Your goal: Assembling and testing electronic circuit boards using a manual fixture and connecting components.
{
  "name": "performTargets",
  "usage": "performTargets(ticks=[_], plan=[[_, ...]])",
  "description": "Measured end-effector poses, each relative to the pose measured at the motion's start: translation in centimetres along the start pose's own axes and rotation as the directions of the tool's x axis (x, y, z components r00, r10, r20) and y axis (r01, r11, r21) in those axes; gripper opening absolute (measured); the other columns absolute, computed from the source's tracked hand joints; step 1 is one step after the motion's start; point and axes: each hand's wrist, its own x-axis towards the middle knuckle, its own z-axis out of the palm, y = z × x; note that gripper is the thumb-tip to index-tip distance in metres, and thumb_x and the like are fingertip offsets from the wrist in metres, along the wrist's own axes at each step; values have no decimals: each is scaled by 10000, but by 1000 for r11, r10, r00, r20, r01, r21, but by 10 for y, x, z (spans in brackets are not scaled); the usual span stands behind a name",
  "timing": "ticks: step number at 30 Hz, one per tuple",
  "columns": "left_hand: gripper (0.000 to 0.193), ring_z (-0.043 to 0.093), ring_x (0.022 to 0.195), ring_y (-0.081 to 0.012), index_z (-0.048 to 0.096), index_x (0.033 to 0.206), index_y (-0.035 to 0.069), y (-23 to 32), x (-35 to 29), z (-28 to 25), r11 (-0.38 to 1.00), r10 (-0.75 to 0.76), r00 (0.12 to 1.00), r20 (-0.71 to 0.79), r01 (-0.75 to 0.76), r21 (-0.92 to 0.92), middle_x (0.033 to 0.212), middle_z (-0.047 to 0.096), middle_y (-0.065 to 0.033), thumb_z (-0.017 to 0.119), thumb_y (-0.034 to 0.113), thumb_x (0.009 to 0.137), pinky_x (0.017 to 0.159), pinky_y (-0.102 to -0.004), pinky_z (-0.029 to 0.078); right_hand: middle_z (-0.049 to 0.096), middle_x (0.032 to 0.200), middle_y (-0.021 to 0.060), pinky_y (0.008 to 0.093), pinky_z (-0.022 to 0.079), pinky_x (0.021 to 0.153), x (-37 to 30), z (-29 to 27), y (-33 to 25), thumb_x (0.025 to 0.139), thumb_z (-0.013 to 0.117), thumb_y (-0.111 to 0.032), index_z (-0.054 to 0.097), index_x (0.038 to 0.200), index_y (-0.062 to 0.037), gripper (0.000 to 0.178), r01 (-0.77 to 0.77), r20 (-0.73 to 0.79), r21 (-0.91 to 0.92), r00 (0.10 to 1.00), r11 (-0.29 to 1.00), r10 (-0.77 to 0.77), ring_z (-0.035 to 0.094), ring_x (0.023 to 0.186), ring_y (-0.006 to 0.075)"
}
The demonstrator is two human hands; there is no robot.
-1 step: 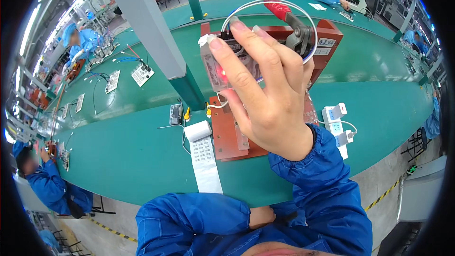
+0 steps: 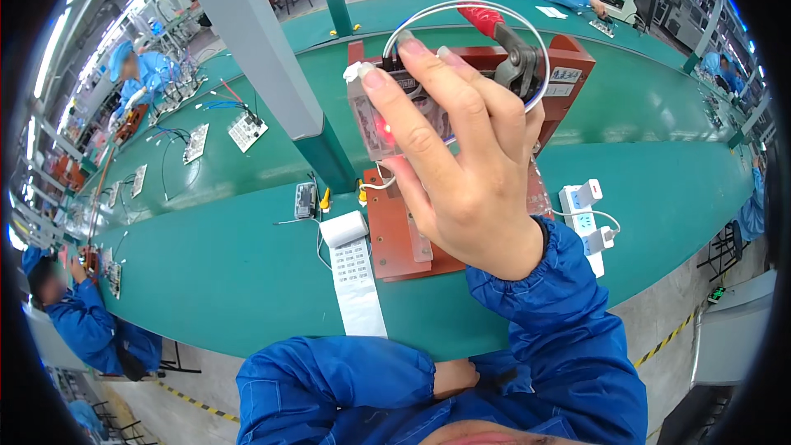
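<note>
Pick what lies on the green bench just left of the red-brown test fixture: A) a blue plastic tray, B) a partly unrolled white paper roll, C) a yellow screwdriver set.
B: a partly unrolled white paper roll lies on the green bench beside the red-brown test fixture.

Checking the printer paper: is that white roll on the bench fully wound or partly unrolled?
Partly unrolled: the white paper roll trails a long strip toward the bench's near edge.

Blue work sleeves (image 2: 544, 297) (elastic cuffs), bare hands
</note>
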Motion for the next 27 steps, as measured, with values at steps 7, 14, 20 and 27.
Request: performTargets(ticks=[7,14,20,27], plan=[[142,667,792,-323,736,819,78,1,0,-1,1000,22,1000,-16,-22,-21,803,679,-141,643,159,749,590,-513,495,548,1392,77,405,310,953,-2,0,0,643,797,-101,640,1324,-173,703,8,-21,-2,1000,1000,-8,495,1193,246],[116,664,782,-319,721,800,84,-3,-3,0,998,55,998,-14,-56,-31,796,670,-140,651,155,741,573,-524,477,552,1383,72,417,307,963,-1,0,-3,642,799,-97,646,1316,-171,695,6,-16,-11,1000,1000,-6,492,1198,243],[117,661,773,-333,707,795,61,-3,-3,9,999,51,998,-22,-51,-10,798,662,-160,651,145,736,579,-537,468,556,1376,69,428,304,977,-1,1,-5,642,801,-98,647,1315,-172,694,6,-27,-14,1000,1000,-7,490,1204,244],[144,665,780,-343,697,805,42,-8,-3,3,981,134,989,62,-123,-150,810,668,-173,665,156,724,640,-518,483,561,1367,66,416,306,969,-1,1,-6,646,799,-97,648,1314,-173,689,14,-43,-24,999,1000,-15,491,1204,243]])
